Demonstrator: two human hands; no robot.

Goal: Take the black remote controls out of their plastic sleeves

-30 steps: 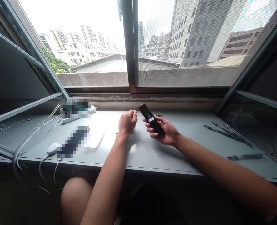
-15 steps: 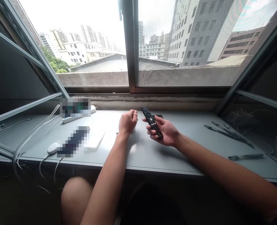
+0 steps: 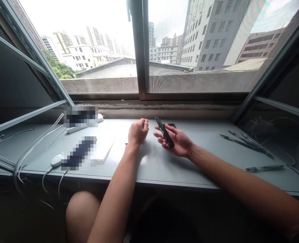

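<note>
My right hand (image 3: 177,141) holds a black remote control (image 3: 163,134) over the grey sill (image 3: 164,165), fingers curled round its lower half. The remote is tipped on edge, so its thin side faces me. My left hand (image 3: 137,131) rests on the sill just left of the remote, its fingers curled into a loose fist; I cannot make out anything in it. A small dark object (image 3: 172,125) lies on the sill behind my right hand.
A white power strip (image 3: 83,125) and several white cables (image 3: 38,145) lie at the left, with a white mouse-like device (image 3: 56,160) and a white flat item (image 3: 104,148). Several dark pens (image 3: 245,141) lie at the right. A window frame post (image 3: 140,50) stands behind.
The remote has been turning in my right hand: back up a second ago, buttons up half a second ago, now on edge. My left hand has stayed put.
</note>
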